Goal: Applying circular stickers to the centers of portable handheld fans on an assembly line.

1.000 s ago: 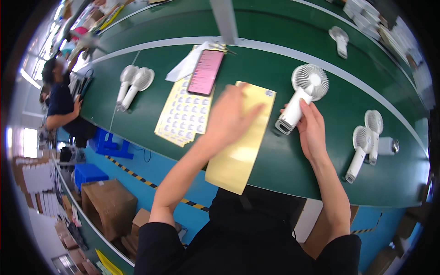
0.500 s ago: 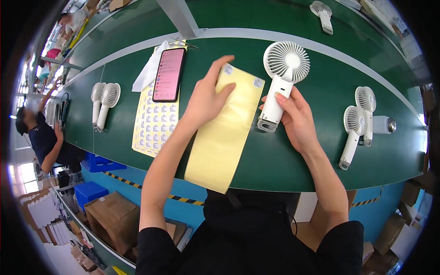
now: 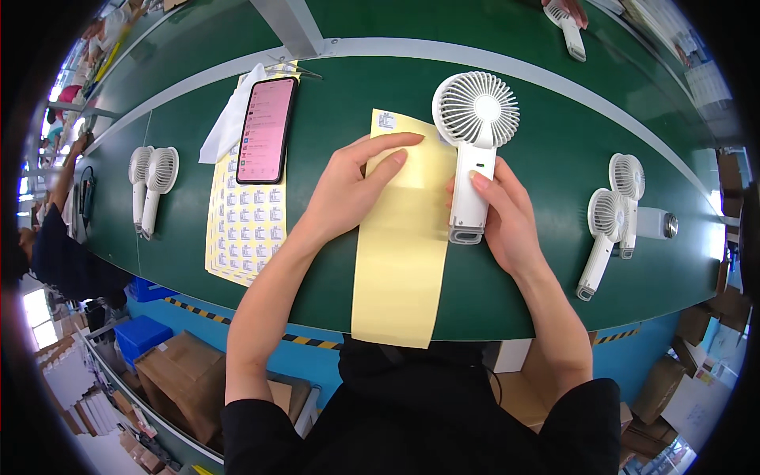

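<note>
White fan (image 3: 474, 152) — held, right grip (image 3: 508, 218)

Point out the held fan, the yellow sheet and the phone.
Held fan (image 3: 474, 156), head view: upper part of its white handle.
Yellow sheet (image 3: 404, 241), head view: its bare middle.
Phone (image 3: 266, 131), head view: middle of its pink screen.

1 head-worn fisheye, downward over green table (image 3: 356, 87)

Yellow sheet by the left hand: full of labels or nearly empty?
Nearly empty: the yellow sheet shows one top-left label, another partly behind the held fan; the rest visible is bare.
</note>
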The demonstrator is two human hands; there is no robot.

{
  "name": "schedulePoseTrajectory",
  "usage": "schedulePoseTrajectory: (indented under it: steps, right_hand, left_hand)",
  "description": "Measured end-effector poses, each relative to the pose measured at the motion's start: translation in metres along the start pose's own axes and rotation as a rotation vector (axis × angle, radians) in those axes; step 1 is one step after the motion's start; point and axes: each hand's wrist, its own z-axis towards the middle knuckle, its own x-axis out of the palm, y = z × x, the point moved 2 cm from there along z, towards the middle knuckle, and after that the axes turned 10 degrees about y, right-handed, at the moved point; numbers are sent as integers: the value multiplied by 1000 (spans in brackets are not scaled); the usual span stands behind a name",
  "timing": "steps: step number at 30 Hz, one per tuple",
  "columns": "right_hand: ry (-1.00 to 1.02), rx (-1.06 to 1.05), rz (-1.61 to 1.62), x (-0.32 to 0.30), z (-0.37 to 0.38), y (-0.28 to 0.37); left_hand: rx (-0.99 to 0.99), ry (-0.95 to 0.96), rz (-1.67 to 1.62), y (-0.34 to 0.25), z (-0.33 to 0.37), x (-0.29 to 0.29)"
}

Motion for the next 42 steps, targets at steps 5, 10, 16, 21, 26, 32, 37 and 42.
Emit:
schedulePoseTrajectory:
  steps: [5,10,16,21,26,32,37,42]
  right_hand:
    - [16,26,6,6,0,-2]
    - [34,12,5,5,-1,-1]
    - [122,33,32,7,-4,0]
    - [158,21,63,9,-5,-3]
    - [224,49,113,12,-4,-6]
    - [426,133,325,25,-8,-14]
    - [509,197,338,27,-8,-23]
    - [413,283,218,33,-11,-21]
  left_hand:
    - [21,12,6,-1,-2,2]
    - [7,43,-66,-7,-3,4]
    - [32,48,-79,-8,-5,10]
    - [90,74,-101,-10,-5,12]
    - [85,99,-203,-11,-9,17]
    - [2,283,-556,-14,-15,33]
    - [-52,242,-585,-27,-19,34]
    - [-39,167,-596,-23,-22,42]
